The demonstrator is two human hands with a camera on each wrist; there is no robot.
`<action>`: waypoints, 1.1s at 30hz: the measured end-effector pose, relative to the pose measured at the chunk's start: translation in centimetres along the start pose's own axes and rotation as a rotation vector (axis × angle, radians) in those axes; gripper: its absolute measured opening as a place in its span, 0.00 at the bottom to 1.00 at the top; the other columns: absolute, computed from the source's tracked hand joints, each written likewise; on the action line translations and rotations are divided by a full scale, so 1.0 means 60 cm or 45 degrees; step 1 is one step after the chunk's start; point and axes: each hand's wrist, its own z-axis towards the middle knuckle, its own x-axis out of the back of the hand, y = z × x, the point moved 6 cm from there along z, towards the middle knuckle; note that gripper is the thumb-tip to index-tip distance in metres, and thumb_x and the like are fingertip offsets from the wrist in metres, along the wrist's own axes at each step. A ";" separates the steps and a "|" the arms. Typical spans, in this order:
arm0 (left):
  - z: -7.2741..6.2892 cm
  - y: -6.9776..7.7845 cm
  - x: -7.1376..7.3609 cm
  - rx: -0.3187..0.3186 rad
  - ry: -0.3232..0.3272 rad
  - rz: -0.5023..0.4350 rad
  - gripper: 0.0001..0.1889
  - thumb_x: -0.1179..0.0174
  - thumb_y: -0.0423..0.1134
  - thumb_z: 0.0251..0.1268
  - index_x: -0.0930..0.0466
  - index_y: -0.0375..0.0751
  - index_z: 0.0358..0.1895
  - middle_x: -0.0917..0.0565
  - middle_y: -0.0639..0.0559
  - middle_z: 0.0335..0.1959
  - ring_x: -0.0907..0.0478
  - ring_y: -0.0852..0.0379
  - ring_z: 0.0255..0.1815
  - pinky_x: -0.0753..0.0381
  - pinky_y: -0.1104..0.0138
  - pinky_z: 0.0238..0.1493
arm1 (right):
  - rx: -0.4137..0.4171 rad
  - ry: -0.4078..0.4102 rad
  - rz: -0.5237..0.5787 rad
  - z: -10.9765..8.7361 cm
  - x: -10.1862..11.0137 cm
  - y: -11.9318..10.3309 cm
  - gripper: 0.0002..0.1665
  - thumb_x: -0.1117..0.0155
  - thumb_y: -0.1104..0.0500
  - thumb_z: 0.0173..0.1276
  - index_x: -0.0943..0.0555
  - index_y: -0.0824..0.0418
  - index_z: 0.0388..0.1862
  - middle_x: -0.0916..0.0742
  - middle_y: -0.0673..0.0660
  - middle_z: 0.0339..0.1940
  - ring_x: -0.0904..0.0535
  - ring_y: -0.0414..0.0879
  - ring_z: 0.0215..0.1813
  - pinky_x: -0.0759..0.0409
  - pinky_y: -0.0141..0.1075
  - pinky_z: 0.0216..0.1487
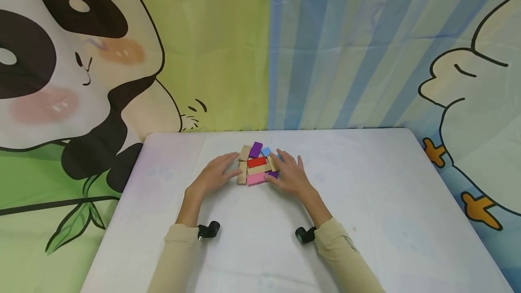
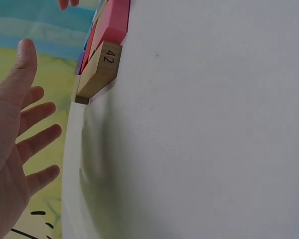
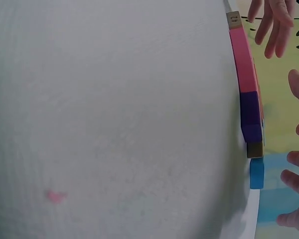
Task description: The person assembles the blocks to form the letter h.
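Observation:
Flat wooden blocks lie packed together on the table. A red block (image 1: 257, 162) and a plain wood block (image 1: 259, 169) sit above a pink block (image 1: 257, 178). At the left edge stands a plain block (image 1: 242, 173), marked 42 in the left wrist view. A purple block (image 1: 255, 149) and a small blue block (image 1: 266, 151) are at the far side. My left hand (image 1: 215, 173), fingers spread, is beside the group's left edge. Over its right edge spreads my right hand (image 1: 291, 173), partly covering another purple block (image 1: 273, 174) and a plain block (image 1: 272, 163). Neither hand grips a block.
A white-covered table (image 1: 366, 202) reaches toward a cloth backdrop (image 1: 211, 40) with cartoon figures. Both wrists carry small black cameras, the left camera (image 1: 209, 229) and the right camera (image 1: 305, 234), close above the tabletop.

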 end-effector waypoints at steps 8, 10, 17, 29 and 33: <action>0.059 -0.011 0.008 -0.067 -0.048 -0.131 0.35 0.46 0.57 0.69 0.43 0.52 0.75 0.37 0.49 0.76 0.44 0.46 0.78 0.43 0.48 0.77 | -0.023 0.033 0.028 0.007 -0.008 0.014 0.45 0.42 0.34 0.64 0.37 0.52 0.75 0.33 0.60 0.76 0.40 0.58 0.77 0.51 0.69 0.74; 0.074 -0.016 0.008 -0.102 -0.068 -0.154 0.34 0.45 0.54 0.70 0.42 0.49 0.75 0.37 0.47 0.76 0.44 0.46 0.78 0.43 0.49 0.77 | -0.012 0.041 0.042 0.006 -0.010 0.014 0.45 0.42 0.34 0.64 0.37 0.53 0.75 0.33 0.61 0.75 0.40 0.58 0.76 0.51 0.69 0.74; 0.108 -0.033 0.001 -0.245 -0.149 -0.160 0.32 0.43 0.42 0.70 0.41 0.41 0.74 0.35 0.43 0.74 0.42 0.45 0.77 0.45 0.52 0.78 | -0.039 0.027 0.061 0.005 -0.007 0.013 0.46 0.42 0.34 0.63 0.38 0.52 0.75 0.34 0.59 0.77 0.41 0.57 0.78 0.52 0.68 0.74; 0.121 -0.024 -0.005 -0.288 -0.231 -0.020 0.28 0.45 0.42 0.72 0.37 0.42 0.73 0.39 0.46 0.76 0.45 0.46 0.79 0.47 0.52 0.79 | -0.027 0.037 0.167 0.004 0.008 0.013 0.45 0.43 0.34 0.64 0.38 0.51 0.76 0.34 0.59 0.77 0.41 0.57 0.77 0.51 0.67 0.75; 0.120 -0.024 0.000 -0.289 -0.187 -0.028 0.28 0.45 0.42 0.72 0.37 0.40 0.72 0.38 0.43 0.76 0.45 0.43 0.78 0.47 0.50 0.79 | -0.032 0.034 0.160 0.005 0.012 0.013 0.46 0.43 0.33 0.64 0.38 0.51 0.76 0.34 0.59 0.77 0.41 0.57 0.78 0.51 0.67 0.75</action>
